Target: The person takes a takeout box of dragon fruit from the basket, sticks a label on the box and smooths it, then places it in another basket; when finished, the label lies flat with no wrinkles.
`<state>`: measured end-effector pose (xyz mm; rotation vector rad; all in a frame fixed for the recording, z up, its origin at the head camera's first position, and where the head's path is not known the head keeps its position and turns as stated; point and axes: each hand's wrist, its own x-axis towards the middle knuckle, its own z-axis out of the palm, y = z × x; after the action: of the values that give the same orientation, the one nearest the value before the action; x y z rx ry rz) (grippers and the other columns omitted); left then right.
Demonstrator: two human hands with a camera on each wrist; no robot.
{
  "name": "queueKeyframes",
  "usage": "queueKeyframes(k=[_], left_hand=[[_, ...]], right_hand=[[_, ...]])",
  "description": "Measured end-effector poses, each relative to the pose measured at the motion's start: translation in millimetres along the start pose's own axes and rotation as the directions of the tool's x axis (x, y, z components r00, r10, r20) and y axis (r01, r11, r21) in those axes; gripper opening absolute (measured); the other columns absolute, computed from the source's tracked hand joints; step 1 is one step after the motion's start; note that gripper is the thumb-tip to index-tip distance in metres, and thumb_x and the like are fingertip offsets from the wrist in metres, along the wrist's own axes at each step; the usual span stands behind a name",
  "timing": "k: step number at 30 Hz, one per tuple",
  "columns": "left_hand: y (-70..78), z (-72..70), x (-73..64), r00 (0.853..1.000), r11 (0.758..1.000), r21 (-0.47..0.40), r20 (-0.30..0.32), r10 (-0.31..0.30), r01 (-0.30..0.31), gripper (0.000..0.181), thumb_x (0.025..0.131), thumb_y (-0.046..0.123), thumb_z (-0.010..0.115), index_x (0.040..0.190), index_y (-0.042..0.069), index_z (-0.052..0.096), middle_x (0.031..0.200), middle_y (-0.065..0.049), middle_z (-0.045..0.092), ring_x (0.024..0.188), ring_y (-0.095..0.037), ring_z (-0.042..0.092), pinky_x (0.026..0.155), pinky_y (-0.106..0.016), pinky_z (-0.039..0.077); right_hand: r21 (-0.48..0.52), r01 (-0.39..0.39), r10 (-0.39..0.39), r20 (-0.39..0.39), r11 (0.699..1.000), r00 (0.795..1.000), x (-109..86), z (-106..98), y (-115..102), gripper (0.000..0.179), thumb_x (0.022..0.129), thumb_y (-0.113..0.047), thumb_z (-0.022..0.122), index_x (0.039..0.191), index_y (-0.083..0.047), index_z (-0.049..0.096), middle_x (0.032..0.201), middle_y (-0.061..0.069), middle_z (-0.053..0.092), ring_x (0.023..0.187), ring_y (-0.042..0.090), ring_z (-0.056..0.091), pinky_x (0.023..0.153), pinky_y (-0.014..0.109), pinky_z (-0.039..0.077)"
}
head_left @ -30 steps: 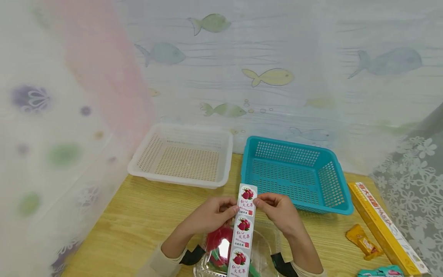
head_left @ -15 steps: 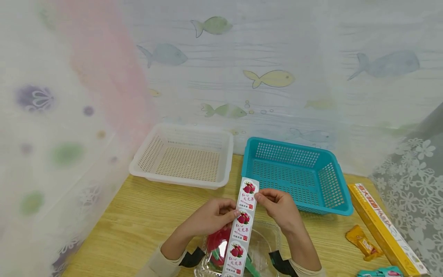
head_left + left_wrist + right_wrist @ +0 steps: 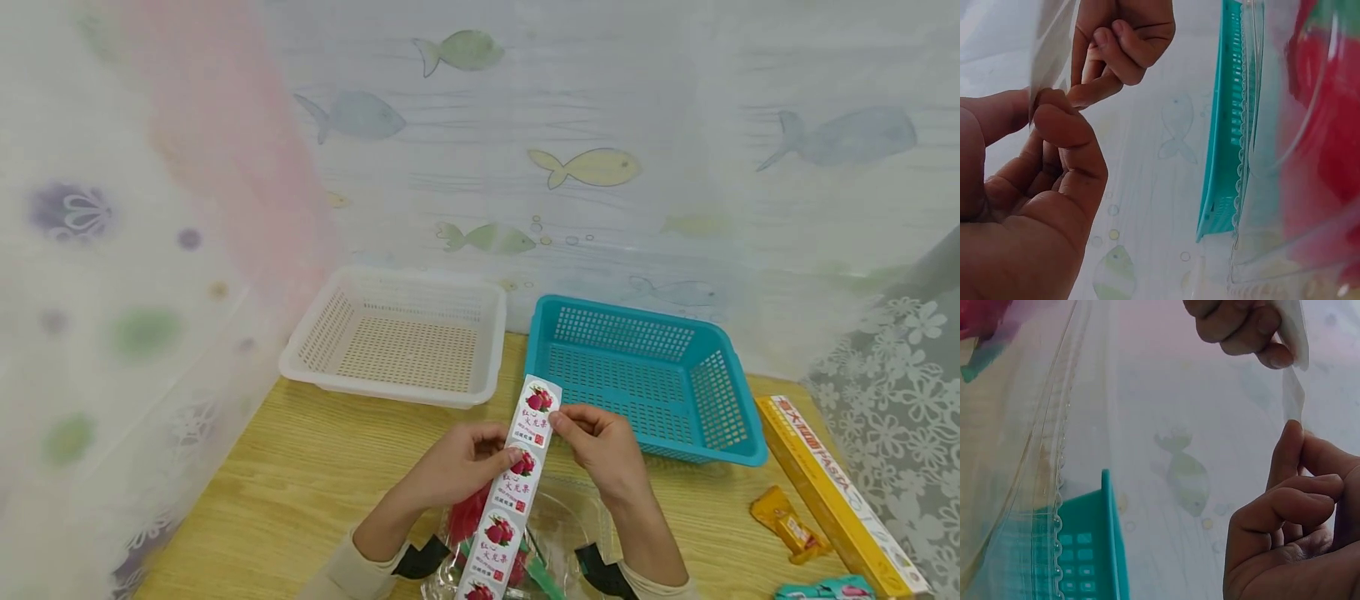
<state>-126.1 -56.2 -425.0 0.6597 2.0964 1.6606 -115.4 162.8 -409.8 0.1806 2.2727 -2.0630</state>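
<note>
A strip of dragon-fruit stickers (image 3: 497, 533) runs slanting between both hands in the head view, its printed side up. My left hand (image 3: 461, 467) pinches its left edge, thumb on top of the second label. At the upper right edge, by the top label, my right hand (image 3: 603, 450) grips it between thumb and forefinger. Beneath the strip sits a clear plastic box (image 3: 573, 508), partly covered by it. Inside the box lie a red item (image 3: 467, 517), partly hidden, and something green (image 3: 542, 575). The left wrist view shows the pinching left fingers (image 3: 1063, 125) close up.
A white basket (image 3: 491, 375) stands at the back left, and a blue-green basket (image 3: 750, 433) behind my right hand. On the right lie a yellow pasta box (image 3: 840, 500), an orange-wrapped snack (image 3: 790, 525) and a teal packet (image 3: 825, 588). A fish-patterned curtain (image 3: 465, 117) hangs behind.
The sticker strip has slid up and its lower end has swung left. My left thumb now lies on the second label. My right hand has risen slightly.
</note>
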Motion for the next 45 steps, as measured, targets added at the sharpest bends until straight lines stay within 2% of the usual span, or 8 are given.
queueKeyframes(k=[10,16,23,27,33,39,42,45], left_hand=[[0.5,1.5,0.6,0.999,0.997,-0.069,-0.031,-0.025,0.023,0.024,0.103,0.017,0.062,0.114,-0.002,0.072,0.096,-0.016,0.073,0.077,-0.011,0.068,0.067,-0.023,0.058],[-1.1,2.0,1.5,0.999,0.996,-0.081,-0.033,-0.036,0.033,0.024,0.102,0.017,0.062,0.114,-0.001,0.072,0.096,-0.016,0.073,0.077,-0.012,0.069,0.067,-0.024,0.058],[-0.1,3.5,1.2,0.999,0.989,-0.143,-0.015,-0.04,0.038,0.031,0.101,0.019,0.065,0.124,-0.002,0.07,0.104,-0.02,0.075,0.083,-0.011,0.072,0.07,-0.025,0.06],[1.1,4.1,1.2,0.999,0.989,-0.143,-0.035,-0.038,0.032,0.032,0.102,0.018,0.064,0.124,-0.004,0.069,0.102,-0.021,0.075,0.081,-0.009,0.071,0.069,-0.024,0.06],[2.4,4.6,1.2,0.996,0.99,-0.137,-0.083,-0.036,0.024,0.034,0.102,0.019,0.064,0.126,-0.005,0.067,0.103,-0.023,0.074,0.082,-0.01,0.071,0.069,-0.023,0.059],[2.3,4.3,1.6,0.994,0.988,-0.153,-0.103,-0.041,0.025,0.036,0.103,0.021,0.063,0.128,-0.006,0.066,0.104,-0.023,0.074,0.082,-0.012,0.072,0.069,-0.024,0.06],[1.7,4.3,2.3,0.994,0.988,-0.156,-0.104,-0.033,0.017,0.036,0.103,0.02,0.063,0.128,-0.006,0.066,0.104,-0.024,0.074,0.082,-0.011,0.072,0.07,-0.025,0.06],[0.8,4.9,3.2,0.995,0.986,-0.164,-0.1,-0.026,0.009,0.035,0.103,0.018,0.062,0.127,-0.006,0.066,0.105,-0.024,0.074,0.082,-0.011,0.072,0.07,-0.026,0.061]], right_hand=[[0.011,0.0,0.001,-0.042,1.0,0.999,-0.8,4.1,-2.0,0.022,0.096,-0.011,0.072,0.107,0.008,0.072,0.068,-0.009,0.065,0.047,0.006,0.031,0.048,0.021,0.029],[0.032,0.002,-0.001,-0.044,0.999,0.999,-1.1,5.5,-1.5,0.02,0.096,-0.01,0.072,0.104,0.008,0.073,0.066,-0.009,0.063,0.046,0.006,0.029,0.047,0.021,0.028],[0.03,0.001,0.001,-0.053,1.0,0.999,-3.7,7.4,-2.1,0.018,0.095,-0.011,0.073,0.104,0.006,0.074,0.064,-0.007,0.061,0.047,0.006,0.03,0.048,0.021,0.029],[-0.029,0.001,-0.003,-0.065,1.0,0.998,-6.8,5.9,-1.1,0.022,0.095,-0.016,0.074,0.11,0.0,0.076,0.077,-0.005,0.07,0.05,0.007,0.035,0.049,0.022,0.032],[-0.138,0.018,-0.033,-0.109,0.99,0.994,-14.3,2.6,-0.3,0.024,0.092,-0.024,0.078,0.11,-0.01,0.079,0.102,0.001,0.078,0.071,0.011,0.054,0.056,0.024,0.042],[-0.161,0.075,-0.085,-0.056,0.984,0.995,-22.3,4.2,-0.1,0.018,0.09,-0.019,0.079,0.103,-0.008,0.081,0.099,0.004,0.078,0.073,0.007,0.059,0.061,0.023,0.046],[-0.168,0.127,-0.133,-0.023,0.977,0.991,-24.6,6.0,0.4,0.015,0.089,-0.017,0.08,0.101,-0.007,0.081,0.095,0.005,0.078,0.07,0.006,0.059,0.06,0.022,0.047],[-0.186,0.142,-0.149,-0.022,0.972,0.989,-25.9,7.9,-0.1,0.012,0.089,-0.017,0.08,0.098,-0.01,0.082,0.089,0.005,0.078,0.065,0.006,0.057,0.057,0.021,0.045]])
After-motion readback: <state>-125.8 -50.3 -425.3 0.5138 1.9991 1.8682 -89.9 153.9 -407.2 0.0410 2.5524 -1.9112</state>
